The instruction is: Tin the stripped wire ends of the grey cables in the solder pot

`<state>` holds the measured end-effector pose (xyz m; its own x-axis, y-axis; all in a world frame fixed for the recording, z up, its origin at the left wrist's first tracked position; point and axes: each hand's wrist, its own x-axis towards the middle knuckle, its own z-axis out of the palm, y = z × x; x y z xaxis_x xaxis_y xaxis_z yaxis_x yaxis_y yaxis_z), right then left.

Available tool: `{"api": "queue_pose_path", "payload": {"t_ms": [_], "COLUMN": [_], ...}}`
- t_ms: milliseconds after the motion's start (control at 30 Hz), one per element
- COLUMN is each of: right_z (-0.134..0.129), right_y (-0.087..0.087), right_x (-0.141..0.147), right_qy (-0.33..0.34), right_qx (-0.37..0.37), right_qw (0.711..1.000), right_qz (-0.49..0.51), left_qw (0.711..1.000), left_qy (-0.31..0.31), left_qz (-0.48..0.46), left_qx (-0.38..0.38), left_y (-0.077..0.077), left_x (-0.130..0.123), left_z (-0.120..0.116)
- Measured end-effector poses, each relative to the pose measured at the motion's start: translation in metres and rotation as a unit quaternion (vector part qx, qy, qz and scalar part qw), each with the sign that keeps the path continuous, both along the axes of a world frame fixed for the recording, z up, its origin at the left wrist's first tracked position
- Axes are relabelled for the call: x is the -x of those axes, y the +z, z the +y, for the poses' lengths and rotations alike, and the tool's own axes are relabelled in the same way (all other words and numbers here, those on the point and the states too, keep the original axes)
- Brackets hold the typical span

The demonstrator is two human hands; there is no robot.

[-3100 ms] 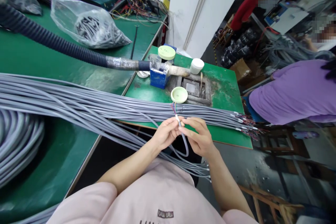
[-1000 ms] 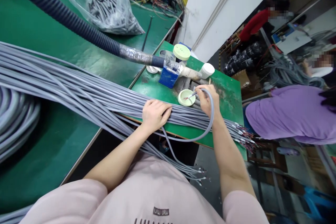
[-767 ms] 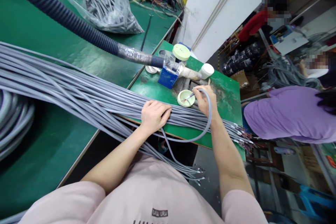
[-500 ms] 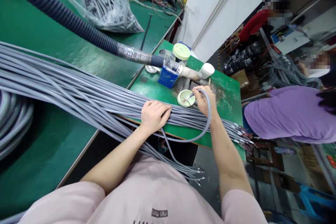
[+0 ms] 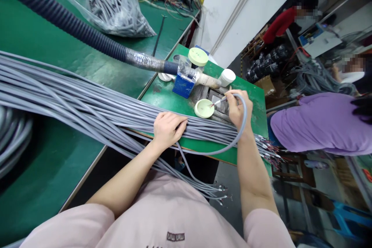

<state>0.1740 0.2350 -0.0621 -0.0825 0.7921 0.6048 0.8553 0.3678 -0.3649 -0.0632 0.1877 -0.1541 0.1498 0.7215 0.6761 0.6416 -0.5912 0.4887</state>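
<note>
A grey sheathed cable (image 5: 243,114) is pinched by the right hand (image 5: 236,110), a round pale green lid (image 5: 204,108) at its nine o'clock; the left hand (image 5: 169,131) is spread on bundled grey cables (image 5: 87,102).

The right hand (image 5: 236,110) holds a grey cable (image 5: 241,135).

Cable workshop, w/ grey cable bundles (image 5: 87,99) & green workbenches (image 5: 43,52).

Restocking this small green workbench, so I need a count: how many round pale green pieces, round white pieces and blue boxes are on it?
Pale green round lids: 2 (one raised, one lying flat on the green bench)
White round items: 2 (a plastic tub, a shallow dish)
Blue rectangular box: 1
Total: 5
</note>
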Motion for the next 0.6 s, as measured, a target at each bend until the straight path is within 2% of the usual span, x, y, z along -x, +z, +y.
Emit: {"api": "queue_pose_path", "payload": {"t_ms": [100,200,400,600], "right_z": [0.008,0.017,0.036,0.049], "right_y": [0.005,0.002,-0.015,-0.031], "right_x": [-0.016,-0.032,-0.054,-0.064], "right_qy": [-0.038,-0.065,-0.095,-0.118], "right_qx": [-0.015,-0.017,-0.013,0.004], "right_qw": [0.999,0.998,0.995,0.992], "right_qz": [-0.003,-0.019,-0.042,-0.044], "left_qw": [1.000,1.000,1.000,1.000], "left_qy": [0.002,0.001,-0.003,-0.004], "left_qz": [-0.008,-0.014,-0.015,-0.012], "left_qx": [0.003,-0.008,0.002,-0.015], "left_y": [0.001,0.001,0.000,0.000], "left_x": [0.001,0.001,0.001,0.001], "left_z": [0.000,0.000,0.001,0.001]}}
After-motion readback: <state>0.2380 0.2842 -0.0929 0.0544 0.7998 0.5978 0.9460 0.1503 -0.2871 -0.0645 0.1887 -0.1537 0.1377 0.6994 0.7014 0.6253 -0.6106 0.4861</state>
